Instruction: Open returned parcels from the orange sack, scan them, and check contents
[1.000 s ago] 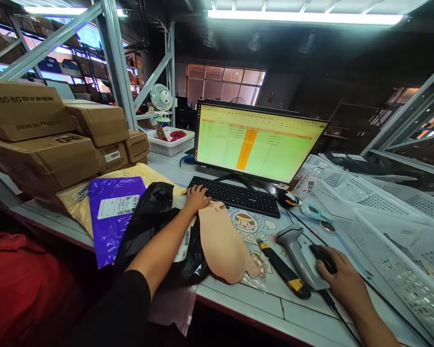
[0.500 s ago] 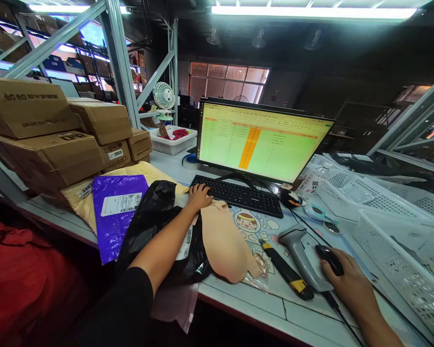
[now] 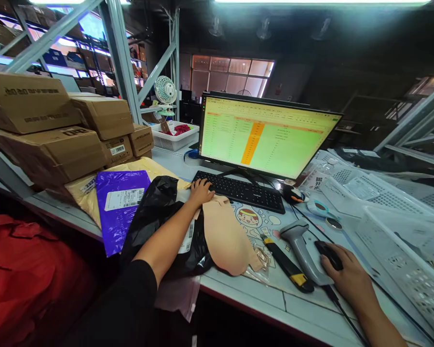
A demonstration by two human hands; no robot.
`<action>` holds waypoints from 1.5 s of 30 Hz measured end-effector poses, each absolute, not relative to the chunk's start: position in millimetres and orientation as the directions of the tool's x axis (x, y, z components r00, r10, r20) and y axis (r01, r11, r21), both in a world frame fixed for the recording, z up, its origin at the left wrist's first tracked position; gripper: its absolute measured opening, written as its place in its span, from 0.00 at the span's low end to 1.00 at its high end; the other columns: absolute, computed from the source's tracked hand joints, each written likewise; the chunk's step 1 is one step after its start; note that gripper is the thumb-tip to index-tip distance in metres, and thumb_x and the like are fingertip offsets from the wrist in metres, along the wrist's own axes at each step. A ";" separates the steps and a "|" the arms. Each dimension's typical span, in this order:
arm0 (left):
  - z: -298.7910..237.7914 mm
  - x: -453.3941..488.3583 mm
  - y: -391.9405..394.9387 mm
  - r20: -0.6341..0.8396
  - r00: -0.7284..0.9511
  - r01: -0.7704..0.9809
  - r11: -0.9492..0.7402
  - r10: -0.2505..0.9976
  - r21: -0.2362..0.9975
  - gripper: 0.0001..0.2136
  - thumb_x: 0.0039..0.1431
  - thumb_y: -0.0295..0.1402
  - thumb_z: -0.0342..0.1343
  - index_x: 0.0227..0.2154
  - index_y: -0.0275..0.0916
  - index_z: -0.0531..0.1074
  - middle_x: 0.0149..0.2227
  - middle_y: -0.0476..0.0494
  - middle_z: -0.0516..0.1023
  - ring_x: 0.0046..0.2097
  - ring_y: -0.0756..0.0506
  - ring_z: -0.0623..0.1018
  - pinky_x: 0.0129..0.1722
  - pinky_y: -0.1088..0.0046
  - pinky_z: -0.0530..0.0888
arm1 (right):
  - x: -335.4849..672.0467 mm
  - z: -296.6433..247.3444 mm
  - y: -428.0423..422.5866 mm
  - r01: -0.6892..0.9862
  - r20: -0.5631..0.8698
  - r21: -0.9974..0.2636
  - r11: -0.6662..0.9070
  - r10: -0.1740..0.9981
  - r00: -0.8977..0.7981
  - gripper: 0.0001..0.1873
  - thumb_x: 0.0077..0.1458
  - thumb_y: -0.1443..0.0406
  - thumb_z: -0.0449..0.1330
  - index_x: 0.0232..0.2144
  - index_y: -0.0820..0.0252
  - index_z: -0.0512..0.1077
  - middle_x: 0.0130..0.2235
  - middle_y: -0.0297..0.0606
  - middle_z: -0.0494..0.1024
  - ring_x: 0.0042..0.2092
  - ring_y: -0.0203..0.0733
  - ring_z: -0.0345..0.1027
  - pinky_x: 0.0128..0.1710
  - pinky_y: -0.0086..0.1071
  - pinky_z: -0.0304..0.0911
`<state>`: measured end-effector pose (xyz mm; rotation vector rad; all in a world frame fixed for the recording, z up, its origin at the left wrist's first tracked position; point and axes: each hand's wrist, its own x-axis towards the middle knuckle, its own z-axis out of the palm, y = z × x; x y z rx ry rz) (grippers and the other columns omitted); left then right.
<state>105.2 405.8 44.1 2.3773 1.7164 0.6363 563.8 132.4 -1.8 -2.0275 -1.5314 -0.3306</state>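
My left hand [image 3: 201, 192] rests on the left end of the black keyboard [image 3: 251, 191], fingers spread over the keys. Under my left forearm lies a black plastic mailer bag [image 3: 154, 209] with a white label. Beside it is a beige, cup-shaped piece of fabric [image 3: 226, 236], partly over the bag. My right hand [image 3: 347, 272] is wrapped round a black computer mouse [image 3: 329, 255]. Just left of the mouse sits a grey barcode scanner [image 3: 304, 255], and next to that a black and yellow utility knife [image 3: 288, 266]. A monitor [image 3: 265, 135] shows a spreadsheet with an orange column.
Cardboard boxes [image 3: 29, 103] are stacked at the left, with purple [image 3: 117, 229] and yellow [image 3: 159, 167] mailers in front. White plastic baskets [image 3: 398, 246] fill the right side. A tape roll [image 3: 317, 207] lies near them. Behind stand a white basket [image 3: 175, 140] and a small fan [image 3: 165, 90].
The rows on the screen look different, and my view has shifted slightly downward. Both hands stay where they were, on the keyboard and on the mouse.
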 end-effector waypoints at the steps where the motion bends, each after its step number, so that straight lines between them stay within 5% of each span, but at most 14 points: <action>1: 51.0 104.4 404.7 0.287 0.244 0.869 -0.340 0.926 0.360 0.19 0.68 0.40 0.55 0.59 0.43 0.74 0.70 0.39 0.65 0.71 0.32 0.61 0.70 0.49 0.58 | 561.5 -0.7 132.0 0.938 0.512 -0.293 -0.184 0.799 0.316 0.30 0.57 0.46 0.53 0.53 0.56 0.75 0.56 0.50 0.76 0.55 0.60 0.73 0.55 0.54 0.70; 5: 100.2 111.9 398.8 0.559 0.155 0.817 -0.424 0.815 0.392 0.15 0.71 0.37 0.49 0.53 0.38 0.75 0.62 0.36 0.74 0.64 0.36 0.69 0.64 0.57 0.64 | 553.7 3.0 130.4 0.942 0.517 -0.296 -0.160 0.802 0.299 0.27 0.59 0.49 0.54 0.53 0.56 0.75 0.56 0.49 0.76 0.57 0.58 0.72 0.59 0.52 0.67; 8: 139.3 138.3 391.4 0.674 0.252 0.733 -0.592 0.694 0.336 0.16 0.73 0.36 0.47 0.53 0.37 0.74 0.55 0.37 0.78 0.59 0.39 0.73 0.61 0.60 0.67 | 550.8 4.4 129.6 0.947 0.521 -0.282 -0.156 0.803 0.288 0.27 0.59 0.50 0.53 0.53 0.57 0.75 0.56 0.49 0.76 0.56 0.57 0.71 0.60 0.51 0.66; 13: 140.8 200.7 379.6 0.393 0.660 0.652 -0.748 0.640 0.124 0.17 0.71 0.39 0.51 0.56 0.37 0.73 0.55 0.35 0.78 0.58 0.37 0.74 0.59 0.57 0.69 | 549.7 4.8 129.2 0.952 0.507 -0.256 -0.169 0.815 0.281 0.28 0.61 0.50 0.51 0.54 0.60 0.74 0.57 0.51 0.75 0.57 0.59 0.71 0.58 0.51 0.68; 16: 115.4 222.1 379.3 0.222 0.713 0.671 -0.739 0.665 0.056 0.17 0.69 0.38 0.55 0.54 0.35 0.75 0.55 0.33 0.78 0.58 0.35 0.75 0.59 0.56 0.69 | 552.6 2.5 129.7 0.953 0.507 -0.249 -0.170 0.816 0.278 0.28 0.60 0.49 0.51 0.54 0.59 0.74 0.57 0.50 0.75 0.56 0.59 0.72 0.56 0.51 0.70; 31: 77.6 116.8 410.3 0.203 0.407 0.894 -0.434 0.890 0.110 0.23 0.70 0.43 0.52 0.61 0.36 0.70 0.63 0.32 0.71 0.64 0.32 0.68 0.63 0.53 0.66 | 545.4 7.8 127.8 0.934 0.437 -0.206 -0.292 0.827 0.355 0.30 0.57 0.49 0.51 0.55 0.55 0.76 0.60 0.48 0.74 0.52 0.64 0.74 0.44 0.55 0.74; 37: 51.5 111.7 407.2 0.209 0.344 0.904 -0.383 0.915 0.190 0.26 0.71 0.47 0.50 0.65 0.42 0.67 0.72 0.39 0.62 0.71 0.32 0.60 0.69 0.49 0.60 | 536.1 20.8 125.6 0.914 0.368 -0.234 -0.331 0.840 0.398 0.35 0.56 0.48 0.48 0.57 0.59 0.75 0.61 0.49 0.74 0.56 0.66 0.72 0.51 0.60 0.72; 45: 40.7 110.2 403.2 0.244 0.295 0.902 -0.353 0.924 0.247 0.25 0.72 0.46 0.47 0.66 0.43 0.67 0.72 0.40 0.62 0.73 0.34 0.58 0.72 0.49 0.54 | 543.7 15.6 126.1 0.919 0.379 -0.240 -0.314 0.841 0.387 0.34 0.55 0.47 0.49 0.55 0.56 0.77 0.61 0.47 0.74 0.55 0.66 0.74 0.49 0.58 0.73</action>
